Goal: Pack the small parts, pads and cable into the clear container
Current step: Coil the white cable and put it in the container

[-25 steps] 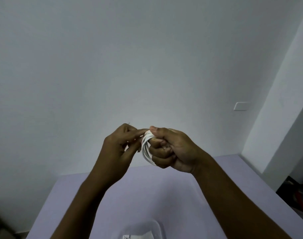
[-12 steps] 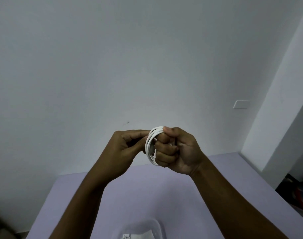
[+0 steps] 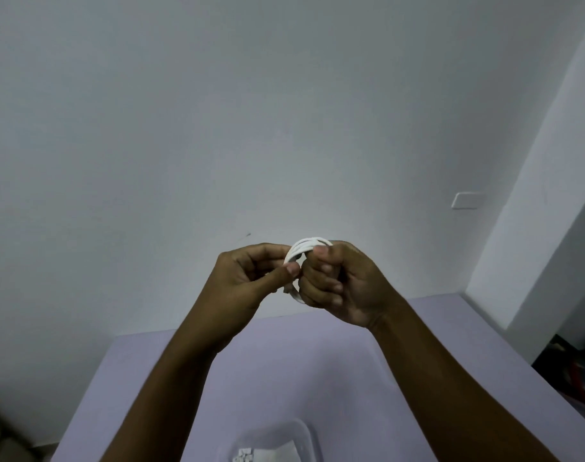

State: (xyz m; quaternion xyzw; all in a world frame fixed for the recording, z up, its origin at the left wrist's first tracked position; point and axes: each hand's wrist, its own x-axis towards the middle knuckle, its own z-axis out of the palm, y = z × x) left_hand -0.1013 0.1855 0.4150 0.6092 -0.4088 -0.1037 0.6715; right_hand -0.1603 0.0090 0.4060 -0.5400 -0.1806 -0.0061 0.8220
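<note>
Here a pale wall (image 3: 217,111) fills most of the view, with a small white switch plate (image 3: 467,200) on it at the right, and below it a lilac desk (image 3: 284,361) runs toward the camera. At the bottom edge of the desk sits the clear container (image 3: 304,431), only its far rim in sight, with a few small white pieces (image 3: 247,456) lying inside it; whether these are the parts or the pads is too cut off to tell. Both forearms reach up over the desk, well above the container. The right hand (image 3: 344,281) is curled into a loose fist with its fingers (image 3: 321,288) closed through the coiled white cable (image 3: 299,253), thumb pressed on top of the loops. The left hand (image 3: 247,278) pinches thumb and forefinger together at the near side of the coil, seemingly on the loose end, though the tip itself is hidden. The step in hand looks like tucking that end in so the bundle holds. The risk, as I judge it, is springback: if either pinch slackens before the end is secured, the stiff loops could fan open, and a sprawling coil may not fit in the container or could scatter the small pieces when lowered in.
</note>
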